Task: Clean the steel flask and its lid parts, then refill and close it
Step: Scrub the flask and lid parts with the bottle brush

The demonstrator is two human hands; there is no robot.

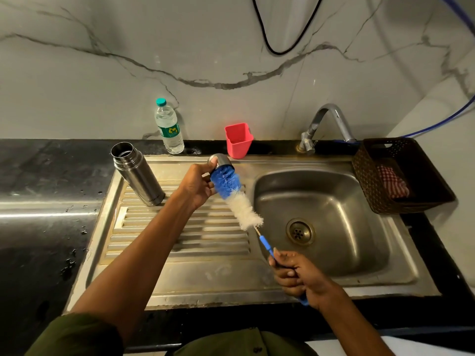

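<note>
Steel flask (137,173) upright, uncapped, drainboard's rear-left corner. Bottle brush (232,199) axis diagonal, head up-left inside steel cap (221,160). Left hand (198,183) fingers curl round cap; right hand (299,274) fingers grip handle, near sink's front edge.

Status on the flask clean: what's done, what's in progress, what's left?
Done: steel flask stands open on the drainboard, lid off. In hand: left hand holds the steel cap while the right hand works the bottle brush into it. Left: refilling, likely from the water bottle, and closing. Whether the flask body is scrubbed can't be told.
</note>
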